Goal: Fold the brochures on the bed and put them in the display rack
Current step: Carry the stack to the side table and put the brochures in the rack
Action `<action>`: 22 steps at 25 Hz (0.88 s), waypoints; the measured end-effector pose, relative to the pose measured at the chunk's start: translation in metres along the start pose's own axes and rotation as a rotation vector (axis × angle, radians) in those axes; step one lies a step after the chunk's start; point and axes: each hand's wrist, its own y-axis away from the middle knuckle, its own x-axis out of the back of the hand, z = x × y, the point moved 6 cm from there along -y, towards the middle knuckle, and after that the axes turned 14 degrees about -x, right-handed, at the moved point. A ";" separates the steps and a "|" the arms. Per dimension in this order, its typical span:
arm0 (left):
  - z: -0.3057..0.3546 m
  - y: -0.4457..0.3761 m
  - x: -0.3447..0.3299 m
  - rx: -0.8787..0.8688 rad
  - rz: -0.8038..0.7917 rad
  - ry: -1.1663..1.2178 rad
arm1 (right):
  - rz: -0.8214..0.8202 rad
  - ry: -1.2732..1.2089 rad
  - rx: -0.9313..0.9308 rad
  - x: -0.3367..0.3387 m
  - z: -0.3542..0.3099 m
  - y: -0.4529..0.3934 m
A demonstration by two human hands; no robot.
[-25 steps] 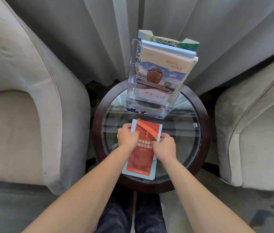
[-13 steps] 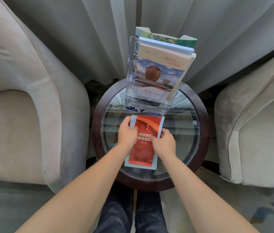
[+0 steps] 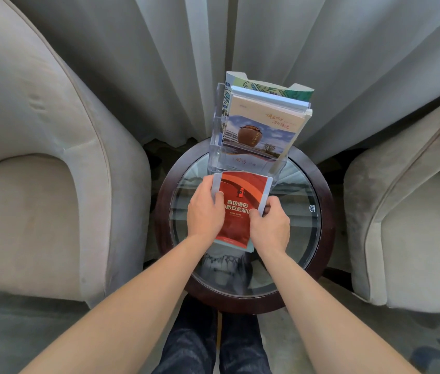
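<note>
1. Both hands are on the red brochure [image 3: 240,209], holding it by its two long edges above the round glass table [image 3: 318,190].
2. The left hand [image 3: 205,211] grips the left edge, fingers curled round the side with the thumb lying on the red cover.
3. The right hand [image 3: 270,225] pinches the right edge lower down, thumb on the cover, fingers tucked behind the paper.
4. The brochure is folded, with a pale blue border showing round the red front and white lettering across its middle.
5. Its top edge sits right at the foot of the clear display rack [image 3: 215,147], just in front of the lowest pocket; whether it touches the rack cannot be told.
6. The rack stands upright at the back of the table, near the grey curtain [image 3: 159,63].
7. In the rack there is a brochure with a brown jar picture [image 3: 262,130] in front, and a green-patterned brochure [image 3: 275,87] standing behind it, higher up.
8. A beige armchair [image 3: 38,157] flanks the table on the left and a second armchair [image 3: 416,211] on the right.
9. Dark trousers [image 3: 213,344] show at the bottom, between the forearms.
</note>
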 end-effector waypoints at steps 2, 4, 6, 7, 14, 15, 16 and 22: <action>0.017 -0.011 0.009 -0.044 0.037 0.020 | 0.048 -0.052 0.063 0.012 -0.017 0.003; 0.034 -0.022 0.017 -0.079 0.078 0.063 | 0.083 -0.097 0.119 0.023 -0.035 0.005; 0.045 -0.027 0.022 -0.119 0.105 0.100 | 0.098 -0.139 0.145 0.029 -0.045 0.006; 0.046 -0.027 0.022 -0.135 0.102 0.106 | 0.094 -0.167 0.146 0.030 -0.046 0.006; 0.027 -0.010 0.007 -0.069 0.062 0.124 | 0.051 -0.197 0.116 0.018 -0.038 0.004; 0.026 -0.010 0.005 -0.054 0.056 0.122 | 0.049 -0.175 0.101 0.017 -0.036 0.002; 0.024 -0.011 0.004 -0.032 0.043 0.113 | 0.045 -0.140 0.079 0.016 -0.033 0.000; 0.045 -0.035 0.010 -0.059 0.000 0.021 | 0.092 -0.042 0.055 0.034 -0.049 -0.006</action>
